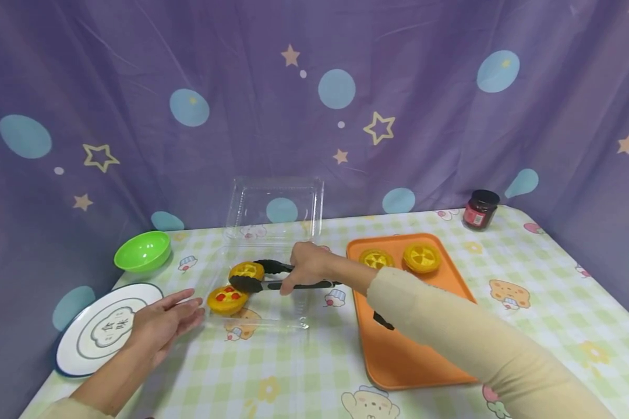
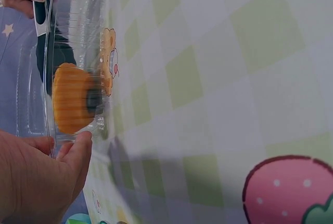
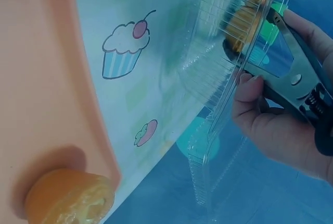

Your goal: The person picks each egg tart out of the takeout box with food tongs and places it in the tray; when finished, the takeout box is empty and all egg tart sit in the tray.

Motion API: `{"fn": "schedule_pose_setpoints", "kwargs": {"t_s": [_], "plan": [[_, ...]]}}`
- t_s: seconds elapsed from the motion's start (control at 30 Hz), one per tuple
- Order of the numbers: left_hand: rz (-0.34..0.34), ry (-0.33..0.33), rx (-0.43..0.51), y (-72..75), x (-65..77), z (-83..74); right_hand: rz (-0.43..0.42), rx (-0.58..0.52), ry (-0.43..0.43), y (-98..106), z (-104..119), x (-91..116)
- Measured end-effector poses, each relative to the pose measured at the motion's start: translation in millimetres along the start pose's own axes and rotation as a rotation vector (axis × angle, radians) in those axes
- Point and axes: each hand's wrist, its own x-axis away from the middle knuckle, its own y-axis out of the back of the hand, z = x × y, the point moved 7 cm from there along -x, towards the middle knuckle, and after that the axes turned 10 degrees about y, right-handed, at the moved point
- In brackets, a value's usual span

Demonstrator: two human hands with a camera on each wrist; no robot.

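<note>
My right hand (image 1: 308, 265) grips black-tipped metal tongs (image 1: 272, 285). The tongs' tips lie on either side of a yellow tart (image 1: 246, 269) inside a clear plastic container (image 1: 288, 323) with its lid (image 1: 275, 203) raised at the back. Beside it in the container sits a second tart with red pieces on top (image 1: 228, 300). At the container's left edge is my left hand (image 1: 165, 320), its fingers extended; in the left wrist view its fingertips (image 2: 83, 139) touch the container's wall, close to an orange-yellow tart (image 2: 73, 99).
On the right lies an orange tray (image 1: 398, 366) bearing two yellow tarts (image 1: 421, 258), partly behind my right sleeve. A white plate (image 1: 78, 349) and a green bowl (image 1: 143, 252) stand at the left. A dark-lidded jar (image 1: 480, 209) is at the back right, before a purple curtain (image 1: 419, 145).
</note>
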Motion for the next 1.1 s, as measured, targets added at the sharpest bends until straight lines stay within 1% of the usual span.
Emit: {"fn": "schedule_pose_setpoints", "kwargs": {"t_s": [0.13, 0.4, 0.5, 0.73, 0.83, 0.97, 1.1], "plan": [[0.004, -0.001, 0.003, -0.7, 0.3, 0.3, -0.012, 0.010, 0.023, 2, 1, 1], [0.010, -0.006, 0.010, -0.6, 0.8, -0.2, -0.044, -0.072, 0.141, 12, 7, 7], [0.007, -0.005, 0.003, -0.6, 0.8, -0.4, -0.057, -0.080, 0.160, 17, 10, 11], [0.005, -0.003, 0.001, -0.6, 1.5, 0.5, -0.047, -0.058, 0.221, 25, 19, 24], [0.006, -0.001, 0.000, -0.6, 1.5, 0.8, -0.068, -0.037, 0.247, 31, 21, 30], [0.002, 0.003, -0.001, -0.3, 1.2, 0.6, -0.085, -0.024, 0.257, 36, 19, 37], [-0.005, 0.002, 0.003, 0.2, 0.8, 0.1, -0.088, -0.021, 0.251, 35, 15, 43]]}}
